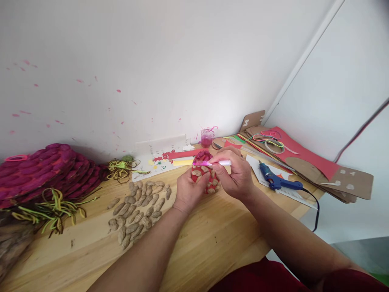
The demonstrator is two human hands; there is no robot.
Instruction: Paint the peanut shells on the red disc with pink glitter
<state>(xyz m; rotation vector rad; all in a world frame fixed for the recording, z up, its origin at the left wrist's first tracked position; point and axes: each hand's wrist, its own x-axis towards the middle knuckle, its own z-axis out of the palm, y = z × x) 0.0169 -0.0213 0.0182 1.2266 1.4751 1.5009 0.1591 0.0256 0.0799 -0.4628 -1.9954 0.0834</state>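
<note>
My left hand (190,187) is closed round a red piece covered with peanuts (212,182), raised a little above the table. Between the fingers of my right hand (235,172) is a paintbrush (225,162) with a pale handle, its end smeared with magenta paint. The brush tip touches the upper part of the piece, where some peanuts are coated magenta; the lower ones are still plain tan. Behind my hands stands a clear cup of magenta paint (206,140). Loose unshelled peanuts (139,211) lie spread on the wood left of my left hand.
A blue glue gun (278,180) with a black cord rests on paper at right. Behind it are stacked cardboard and red sheets (299,148). Magenta-painted pieces (45,174) and yellow-green yarn (56,209) occupy the left. Paper with small stars (161,158) lies near the wall.
</note>
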